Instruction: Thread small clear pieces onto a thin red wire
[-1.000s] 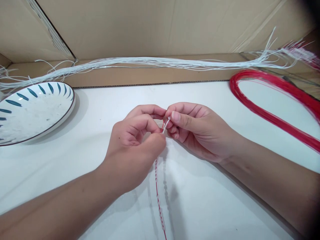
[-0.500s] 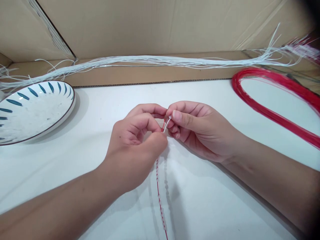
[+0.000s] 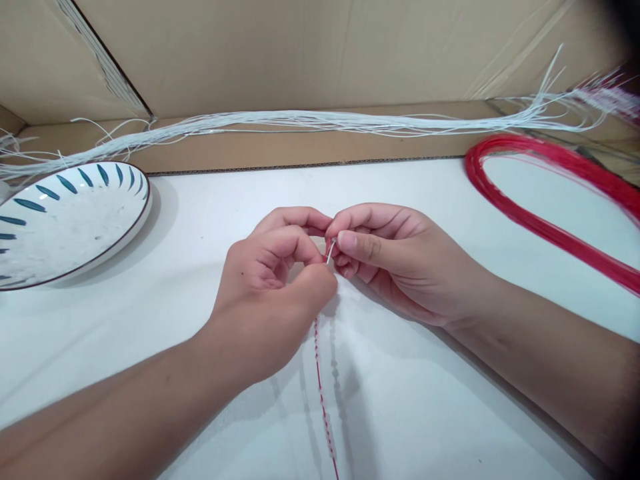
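My left hand (image 3: 280,287) pinches a red cord (image 3: 320,373) between thumb and index finger. Below that hand the cord hangs down toward the bottom edge, with small pale knots or beads along it. A short white strand (image 3: 331,251) rises from the pinch to my right hand (image 3: 390,257), whose thumb and index finger are closed on its upper end. Red cord also shows beside the white strand. The fingertips of both hands meet or nearly meet at the centre. Exact crossings of the strands are too small to tell.
On the left, a white plate (image 3: 85,227) with dark green strokes holds small clear bits. White strands (image 3: 310,121) stretch along the cardboard (image 3: 300,150) at the back. A looped bundle of red cord (image 3: 545,230) lies at the right.
My right thumb and index finger have moved slightly left and down, closer to my left fingertips. Less of the white strand shows between the hands. My left hand is nearly still.
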The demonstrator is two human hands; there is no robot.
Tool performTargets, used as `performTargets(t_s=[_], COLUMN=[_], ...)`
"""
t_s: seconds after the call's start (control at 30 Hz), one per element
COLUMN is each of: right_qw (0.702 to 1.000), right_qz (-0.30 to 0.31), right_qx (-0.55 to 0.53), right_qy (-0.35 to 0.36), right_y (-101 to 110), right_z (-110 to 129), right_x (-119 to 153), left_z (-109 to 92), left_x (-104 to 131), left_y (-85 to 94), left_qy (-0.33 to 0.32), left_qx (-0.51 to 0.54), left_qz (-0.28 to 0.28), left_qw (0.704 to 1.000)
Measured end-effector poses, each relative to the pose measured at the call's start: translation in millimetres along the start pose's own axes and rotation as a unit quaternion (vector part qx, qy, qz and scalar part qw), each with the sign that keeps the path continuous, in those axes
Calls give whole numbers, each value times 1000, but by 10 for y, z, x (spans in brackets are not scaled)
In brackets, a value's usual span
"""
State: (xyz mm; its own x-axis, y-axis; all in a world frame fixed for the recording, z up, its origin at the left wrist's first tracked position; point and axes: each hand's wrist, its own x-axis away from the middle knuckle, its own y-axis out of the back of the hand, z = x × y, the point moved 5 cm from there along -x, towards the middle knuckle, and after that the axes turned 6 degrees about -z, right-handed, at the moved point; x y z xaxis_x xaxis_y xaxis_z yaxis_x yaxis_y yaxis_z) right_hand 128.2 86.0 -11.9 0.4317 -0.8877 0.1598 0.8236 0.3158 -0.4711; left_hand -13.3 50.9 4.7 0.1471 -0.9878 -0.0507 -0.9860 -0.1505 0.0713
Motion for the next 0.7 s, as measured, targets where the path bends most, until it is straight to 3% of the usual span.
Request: performTargets(t_s=[0.47,0.7], right_qw=[999,998], right_qz=[8,0], right_qx=[-36,-60], right_qy=[-23,-19], right_y=[26,31], right_z=[-43,-15], right_x=[-18,-23], left_z=[-12,44], left_x=[-14,1], left_y=[-20,-42], left_qy=[-8,26], left_qx=[9,86], left_qz=[34,50], left_qw=[999,995])
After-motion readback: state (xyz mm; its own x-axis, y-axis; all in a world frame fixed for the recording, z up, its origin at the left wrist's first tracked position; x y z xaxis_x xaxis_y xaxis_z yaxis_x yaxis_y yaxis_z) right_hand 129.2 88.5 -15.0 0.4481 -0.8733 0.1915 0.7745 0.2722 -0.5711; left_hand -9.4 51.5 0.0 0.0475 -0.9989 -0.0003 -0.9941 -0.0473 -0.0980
